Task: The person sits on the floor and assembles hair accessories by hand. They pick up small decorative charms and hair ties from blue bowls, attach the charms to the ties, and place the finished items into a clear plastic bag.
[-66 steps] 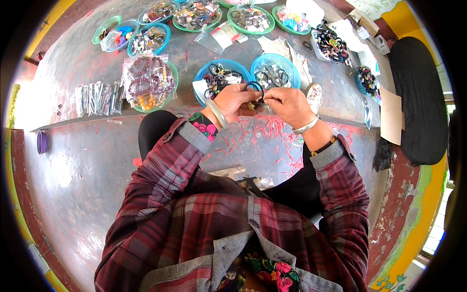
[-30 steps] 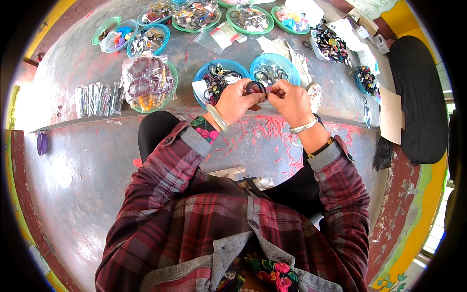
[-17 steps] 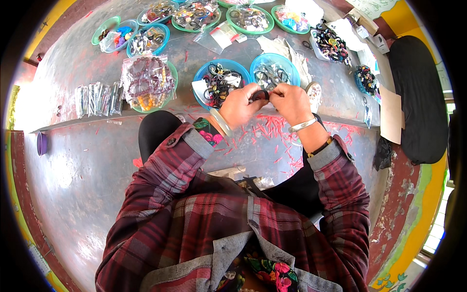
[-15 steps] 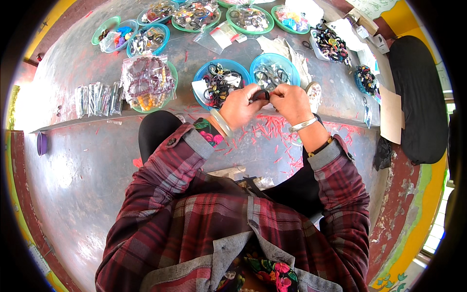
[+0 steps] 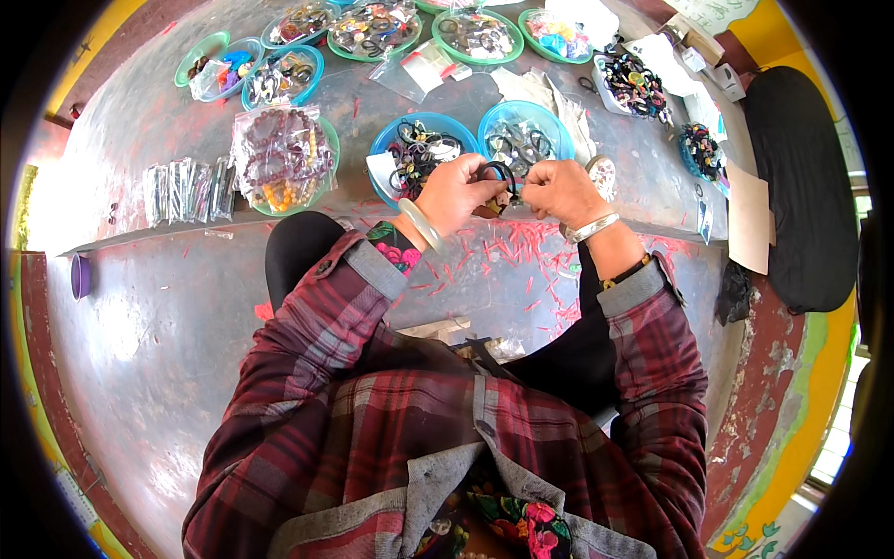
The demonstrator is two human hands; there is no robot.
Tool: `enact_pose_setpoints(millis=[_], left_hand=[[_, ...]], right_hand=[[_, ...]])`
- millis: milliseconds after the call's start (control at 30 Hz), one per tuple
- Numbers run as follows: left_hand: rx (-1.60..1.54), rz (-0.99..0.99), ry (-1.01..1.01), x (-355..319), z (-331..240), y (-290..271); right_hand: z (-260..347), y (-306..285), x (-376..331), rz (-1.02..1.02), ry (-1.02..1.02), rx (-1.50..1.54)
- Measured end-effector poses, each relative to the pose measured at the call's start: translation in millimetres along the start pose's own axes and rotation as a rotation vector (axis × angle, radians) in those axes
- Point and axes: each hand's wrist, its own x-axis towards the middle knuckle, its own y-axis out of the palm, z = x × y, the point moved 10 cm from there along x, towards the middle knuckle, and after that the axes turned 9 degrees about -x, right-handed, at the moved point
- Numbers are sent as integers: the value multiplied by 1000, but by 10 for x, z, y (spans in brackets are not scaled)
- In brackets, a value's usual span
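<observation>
Between my hands, above the ledge's near edge, is a looped black hair tie (image 5: 504,170) with something small and pale at its lower side. My left hand (image 5: 451,197) pinches the tie between thumb and fingers. My right hand (image 5: 562,194) is closed at the tie's right side, fingertips pressed together near the small piece; what they grip is too small to make out. Just beyond my left hand stands a blue basket (image 5: 377,147) of black hair ties and white tags. A second blue basket (image 5: 566,140) with fewer hair ties sits behind my right hand.
At the left are a green basket (image 5: 333,177) of bagged beads and a row of slim plastic packets (image 5: 189,191). More baskets line the back, with a white tub (image 5: 610,97) of hair ties at right. Red scraps (image 5: 507,250) litter the floor below my hands.
My right hand has moved slightly right and down, away from my left. The black tie now shows as an open loop between them, where before it was bunched up.
</observation>
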Motion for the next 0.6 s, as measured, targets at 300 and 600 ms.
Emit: enact_pose_setpoints(millis=[300, 600], left_hand=[[-186, 41, -66, -40, 12, 91], [-122, 64, -173, 3, 223, 33]], right_hand=[[12, 89, -9, 55, 32, 140], [-3, 164, 9, 115, 25, 169]])
